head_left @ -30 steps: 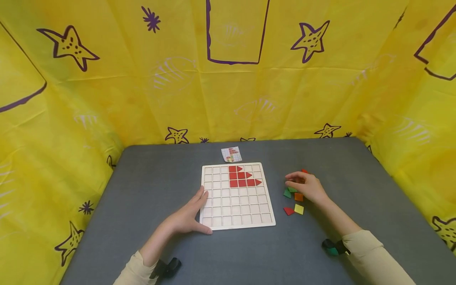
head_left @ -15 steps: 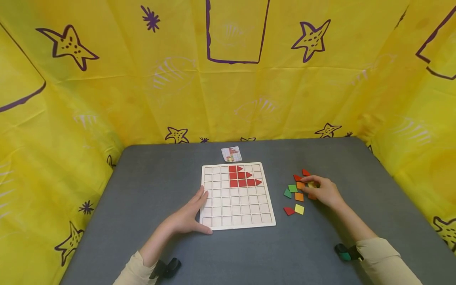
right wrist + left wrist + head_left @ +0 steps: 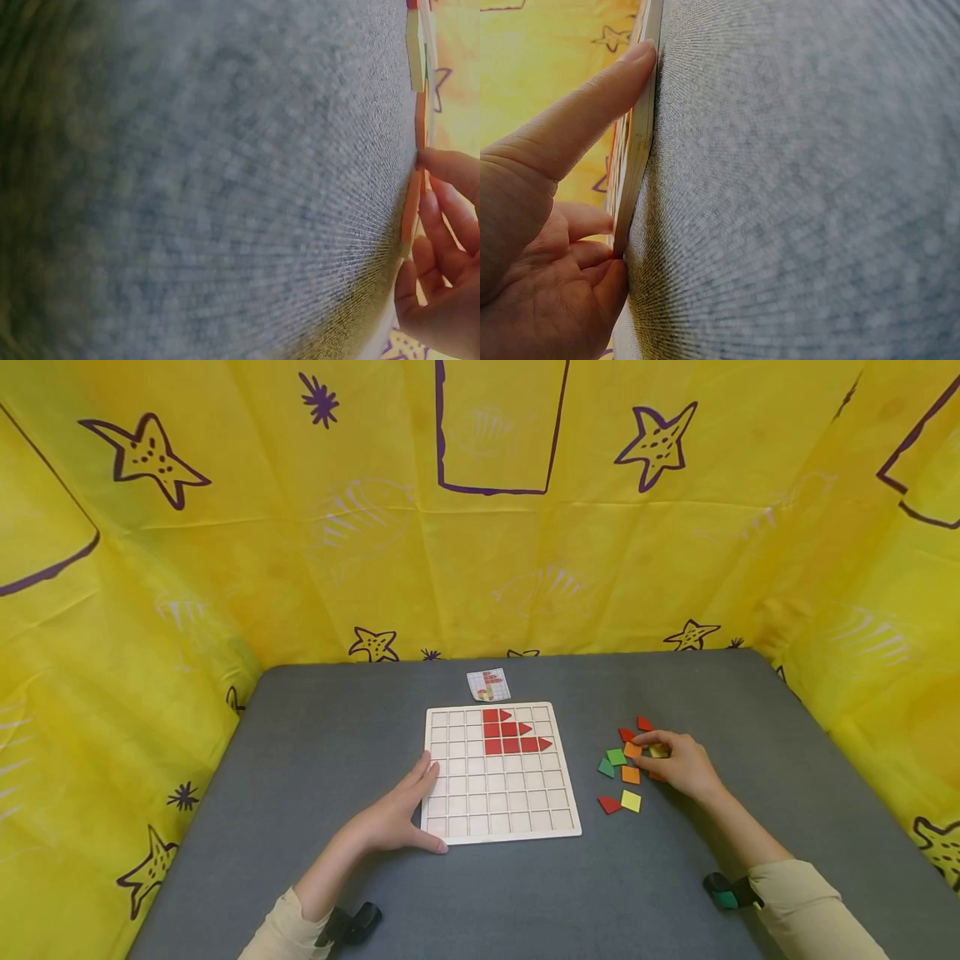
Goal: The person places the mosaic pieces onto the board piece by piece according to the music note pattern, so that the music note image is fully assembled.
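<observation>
The board lies flat on the table, with red shapes in its squares near one o'clock. The card sits just past twelve, but its tiny picture is hard to make out. The two hands are well apart. The left hand is at the board's eight o'clock, spread wide, thumb on one edge and fingers on another. A light push there should be enough to stop the board sliding. The right hand is out past three o'clock, where thumb and finger pinch an orange tile by its sides. Other tiles crowd it: a red tile at its eleven, a green tile at its eight. Lifting straight up would be best, so those don't get bumped. It looks thin, so a soft pinch should do.
</observation>
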Action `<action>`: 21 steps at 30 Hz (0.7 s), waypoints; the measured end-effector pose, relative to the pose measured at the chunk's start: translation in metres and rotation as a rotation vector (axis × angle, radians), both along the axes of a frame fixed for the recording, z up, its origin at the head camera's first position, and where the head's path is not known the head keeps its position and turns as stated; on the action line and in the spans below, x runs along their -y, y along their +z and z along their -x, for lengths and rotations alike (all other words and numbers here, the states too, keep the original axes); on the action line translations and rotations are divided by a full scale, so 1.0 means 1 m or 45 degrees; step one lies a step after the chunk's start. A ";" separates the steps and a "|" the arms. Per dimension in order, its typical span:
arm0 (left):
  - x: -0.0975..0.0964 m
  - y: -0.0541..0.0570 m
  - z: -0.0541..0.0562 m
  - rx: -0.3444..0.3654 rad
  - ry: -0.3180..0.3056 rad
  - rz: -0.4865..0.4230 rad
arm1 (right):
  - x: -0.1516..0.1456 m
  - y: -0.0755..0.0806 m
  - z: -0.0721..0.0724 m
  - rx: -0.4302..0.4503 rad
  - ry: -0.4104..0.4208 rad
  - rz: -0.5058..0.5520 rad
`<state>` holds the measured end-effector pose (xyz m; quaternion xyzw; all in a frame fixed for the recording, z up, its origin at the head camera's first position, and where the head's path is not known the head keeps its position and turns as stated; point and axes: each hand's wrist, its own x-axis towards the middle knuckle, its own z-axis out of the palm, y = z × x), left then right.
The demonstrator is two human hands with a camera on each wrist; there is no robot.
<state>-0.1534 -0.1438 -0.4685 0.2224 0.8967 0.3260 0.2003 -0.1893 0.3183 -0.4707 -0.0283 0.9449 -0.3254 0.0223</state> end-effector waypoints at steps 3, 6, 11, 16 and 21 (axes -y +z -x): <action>0.000 0.000 0.000 -0.001 -0.002 -0.001 | 0.001 0.000 0.000 -0.019 -0.009 -0.005; 0.000 0.000 0.000 0.001 0.000 0.000 | 0.002 0.001 -0.001 -0.027 -0.023 -0.014; 0.000 0.000 0.000 0.003 0.001 0.002 | 0.014 0.000 0.000 -0.010 -0.030 0.040; 0.000 0.001 0.000 0.014 0.006 0.018 | 0.041 0.002 0.000 0.000 0.019 0.156; -0.001 0.002 0.000 0.018 0.011 0.023 | 0.072 0.005 0.002 0.019 0.083 0.283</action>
